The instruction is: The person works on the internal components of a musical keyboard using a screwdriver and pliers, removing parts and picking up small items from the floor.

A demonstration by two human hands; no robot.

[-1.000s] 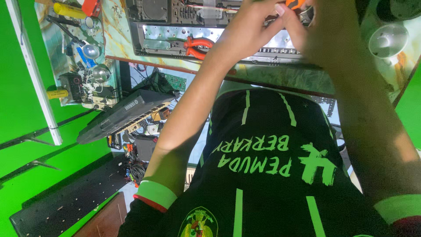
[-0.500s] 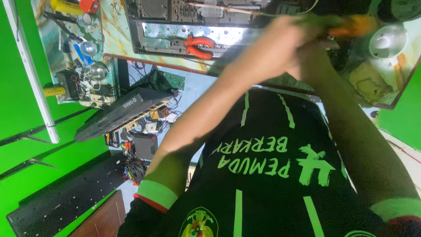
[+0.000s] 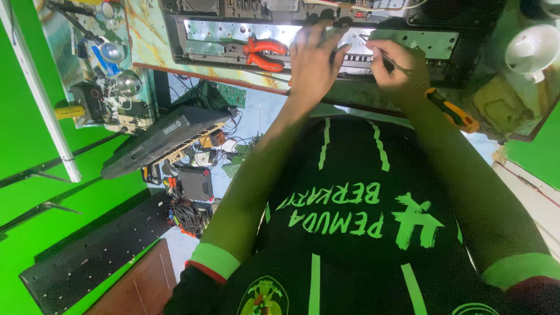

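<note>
An opened metal electronics chassis point(image 3: 233, 35) lies on the workbench at the top of the head view. My left hand point(image 3: 314, 61) rests on its front edge with fingers spread. My right hand point(image 3: 398, 65) grips a screwdriver with an orange and black handle point(image 3: 450, 111); its thin shaft points into the chassis. Red-handled pliers point(image 3: 263, 52) lie inside the chassis, left of my left hand. My black shirt with green stripes fills the lower part of the view.
A white cup point(image 3: 534, 49) stands at the bench's right end. Tools and small parts clutter the bench's left end point(image 3: 111, 76). Below the bench, a dark keyboard-like unit point(image 3: 160, 140), wires and black boxes lie on the floor. Green walls stand left and right.
My hands, earlier together at the upper right, have separated. The left hand now lies flat on the chassis and the right hand has turned the screwdriver's tip down into it.
</note>
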